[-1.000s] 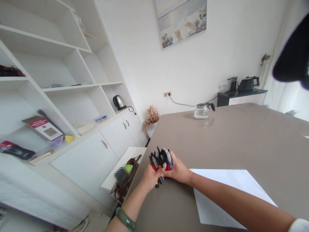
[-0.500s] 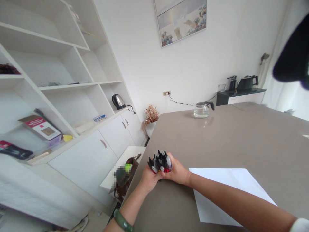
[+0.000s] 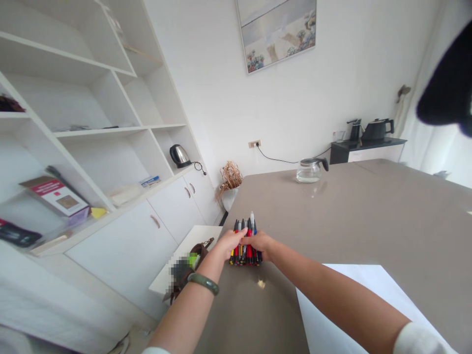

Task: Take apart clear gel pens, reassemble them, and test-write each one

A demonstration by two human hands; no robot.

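Note:
A bundle of pens (image 3: 249, 255), black, red, yellow, blue and clear, rests at the left side of the brownish table (image 3: 350, 211), with one clear tip sticking out beyond the others. From the left, my left hand (image 3: 231, 241) is closed around the bundle, its fingers lying over the top. My right hand (image 3: 261, 243) grips the same pens from the right, and the fingers of both hands meet at the middle. A green bangle (image 3: 203, 282) circles my left wrist. Under my right forearm lies a white sheet of paper (image 3: 332, 314).
Toward the far edge of the table stands a glass pot (image 3: 309, 171) with a black handle. Left of the table are a low white stand (image 3: 158, 280) with a brown bag (image 3: 199, 253) and a white shelf unit (image 3: 106, 216). A dried plant (image 3: 230, 177) stands beyond the table's corner.
The pens, previously held with their tips toward me, are now tilted down, showing their lengths and pointing away from me. Both hands have turned over with them and moved slightly away.

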